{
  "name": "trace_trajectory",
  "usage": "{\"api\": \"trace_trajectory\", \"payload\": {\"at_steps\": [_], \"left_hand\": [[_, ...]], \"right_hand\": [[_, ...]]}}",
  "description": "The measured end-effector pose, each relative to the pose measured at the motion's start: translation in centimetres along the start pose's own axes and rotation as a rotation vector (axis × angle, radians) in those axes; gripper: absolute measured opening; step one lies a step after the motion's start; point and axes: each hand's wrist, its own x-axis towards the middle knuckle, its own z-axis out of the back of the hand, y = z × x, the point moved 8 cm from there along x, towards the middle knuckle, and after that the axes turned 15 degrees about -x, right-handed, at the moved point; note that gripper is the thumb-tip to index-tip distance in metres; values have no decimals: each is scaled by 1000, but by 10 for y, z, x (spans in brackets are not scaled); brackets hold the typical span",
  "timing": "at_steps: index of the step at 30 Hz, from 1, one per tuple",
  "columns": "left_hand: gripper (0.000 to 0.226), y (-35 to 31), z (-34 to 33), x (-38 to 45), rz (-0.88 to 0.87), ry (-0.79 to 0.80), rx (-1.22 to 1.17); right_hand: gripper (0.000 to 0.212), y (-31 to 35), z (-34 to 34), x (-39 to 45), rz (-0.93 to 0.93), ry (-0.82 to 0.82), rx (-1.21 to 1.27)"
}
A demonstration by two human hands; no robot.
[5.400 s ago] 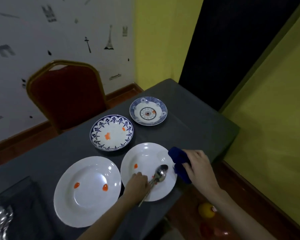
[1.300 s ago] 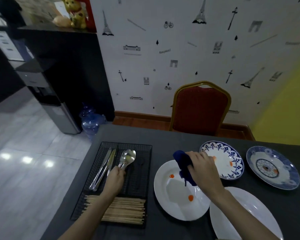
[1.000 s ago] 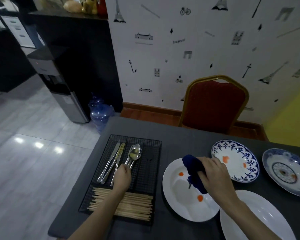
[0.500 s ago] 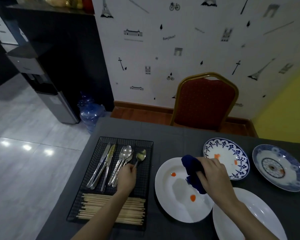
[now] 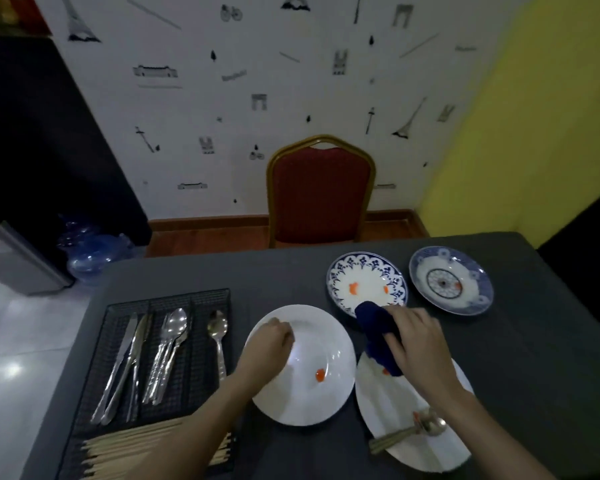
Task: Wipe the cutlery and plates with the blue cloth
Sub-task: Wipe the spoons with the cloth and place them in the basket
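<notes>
Plates sit grouped right of the mesh cutlery tray on the table, likely so wiped pieces go straight back. Left hand, fingers loosely curled, rests on the white plate beside the tray, apparently steadying it; whether it grips the rim I cannot tell. Right hand clutches the bunched blue cloth, further right of the tray, over the second white plate carrying a soiled spoon.
</notes>
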Motion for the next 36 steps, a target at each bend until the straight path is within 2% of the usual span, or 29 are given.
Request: {"api": "trace_trajectory", "payload": {"at_steps": [6, 9, 12, 16, 19, 23, 30, 36], "left_hand": [[27, -107, -127, -2, -245, 459, 57], [30, -121, -185, -25, -282, 666, 206], [35, -115, -221, -43, -258, 753, 271], [31, -109, -241, -49, -258, 789, 351], [24, -108, -241, -45, -170, 787, 198], [23, -100, -220, -34, -6, 712, -10], [21, -86, -193, -32, 24, 617, -31], [19, -77, -162, -27, 87, 460, -120]], "right_hand": [[38, -90, 21, -66, -286, 12, -60], [40, -122, 30, -107, -421, 21, -92], [40, -145, 37, -144, -518, 22, -105], [37, -162, 39, -176, -581, 39, -114], [36, -166, 37, -185, -611, 49, -120], [36, -158, 33, -169, -590, 46, -116], [35, -134, 27, -118, -488, 70, -96], [34, -114, 20, -94, -393, 87, -57]]}}
